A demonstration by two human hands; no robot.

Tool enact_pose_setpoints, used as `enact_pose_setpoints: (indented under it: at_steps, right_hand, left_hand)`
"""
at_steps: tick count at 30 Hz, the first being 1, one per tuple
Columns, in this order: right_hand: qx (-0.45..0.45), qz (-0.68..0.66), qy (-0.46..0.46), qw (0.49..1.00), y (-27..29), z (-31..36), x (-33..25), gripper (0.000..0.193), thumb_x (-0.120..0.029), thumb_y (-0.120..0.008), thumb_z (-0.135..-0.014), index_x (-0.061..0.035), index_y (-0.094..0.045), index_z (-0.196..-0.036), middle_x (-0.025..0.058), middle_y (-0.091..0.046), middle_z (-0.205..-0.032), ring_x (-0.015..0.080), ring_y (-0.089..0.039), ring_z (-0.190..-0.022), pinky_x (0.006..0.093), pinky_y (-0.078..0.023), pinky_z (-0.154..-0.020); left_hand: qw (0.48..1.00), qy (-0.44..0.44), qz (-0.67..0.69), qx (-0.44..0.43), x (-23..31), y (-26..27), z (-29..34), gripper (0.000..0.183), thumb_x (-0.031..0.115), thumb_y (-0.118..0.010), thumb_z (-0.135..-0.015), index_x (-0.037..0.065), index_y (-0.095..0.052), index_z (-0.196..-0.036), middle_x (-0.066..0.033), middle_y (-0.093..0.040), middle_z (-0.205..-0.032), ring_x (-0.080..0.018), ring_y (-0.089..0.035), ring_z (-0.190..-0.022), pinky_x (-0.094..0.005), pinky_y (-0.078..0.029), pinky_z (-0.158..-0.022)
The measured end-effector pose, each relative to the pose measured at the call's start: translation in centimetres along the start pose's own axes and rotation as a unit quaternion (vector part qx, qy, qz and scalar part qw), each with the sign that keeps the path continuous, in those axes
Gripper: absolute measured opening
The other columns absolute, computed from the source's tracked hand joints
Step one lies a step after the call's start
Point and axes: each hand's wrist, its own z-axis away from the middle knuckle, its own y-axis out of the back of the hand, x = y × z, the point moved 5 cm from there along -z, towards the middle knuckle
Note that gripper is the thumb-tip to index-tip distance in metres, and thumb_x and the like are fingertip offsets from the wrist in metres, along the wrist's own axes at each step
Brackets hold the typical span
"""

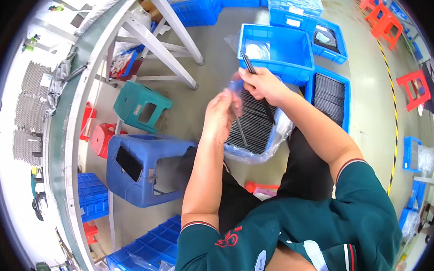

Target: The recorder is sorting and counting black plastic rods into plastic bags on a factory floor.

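Both of my hands are over a bin between my knees, lined with clear plastic and filled with rows of thin dark strips. My right hand is closed around long, narrow black strips, which slant from above the fist down toward the bin. My left hand, blurred at the fingertips, is closed on a thin grey strip that points down at the rows. Something bluish and smeared shows between the two hands; its kind cannot be made out.
Ahead stands an open blue bin with clear plastic inside. Another blue bin of dark strips sits to its right. On my left are a blue stool, a green stool and a long workbench. Stacked blue crates stand lower left.
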Motion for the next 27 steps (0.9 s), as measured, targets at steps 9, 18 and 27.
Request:
enact_pose_setpoints:
  at_steps: [9, 18, 27]
  right_hand:
    - [0.175, -0.090, 0.022, 0.980, 2.6, -1.6, -0.4, 0.026, -0.031, -0.063, -0.085, -0.0099, -0.054, -0.073, -0.0094, -0.033, -0.052, 0.0027, -0.028, -0.040, 0.0204, -0.020, -0.037]
    - [0.243, -0.156, 0.104, 0.952, 10.8, -2.0, -3.5, 0.027, -0.032, -0.059, -0.088, -0.0096, -0.051, -0.076, -0.0088, -0.029, -0.050, 0.0042, -0.023, -0.039, 0.0232, -0.016, -0.038]
    - [-0.029, 0.135, -0.008, 0.990, -2.2, 0.6, 0.5, 0.038, -0.036, -0.055, -0.089, 0.0010, -0.058, -0.080, 0.0068, -0.055, -0.057, 0.0124, -0.052, -0.046, 0.0287, -0.042, -0.045]
  left_hand:
    - [0.988, 0.113, -0.095, -0.047, -4.5, -1.0, 0.4, 0.032, 0.033, -0.046, -0.095, 0.005, -0.052, -0.079, -0.0037, -0.051, -0.069, -0.0133, -0.047, -0.062, -0.0266, -0.039, -0.060]
    - [0.983, 0.121, -0.130, -0.039, -2.2, 1.0, 2.2, 0.029, 0.031, -0.045, -0.095, 0.007, -0.053, -0.080, -0.0026, -0.054, -0.072, -0.0125, -0.050, -0.066, -0.0258, -0.043, -0.064]
    - [0.976, 0.155, -0.016, -0.154, -2.1, -0.3, 1.0, 0.027, 0.029, -0.057, -0.090, 0.002, -0.057, -0.089, 0.0017, -0.048, -0.071, -0.0090, -0.041, -0.060, -0.0228, -0.034, -0.056]
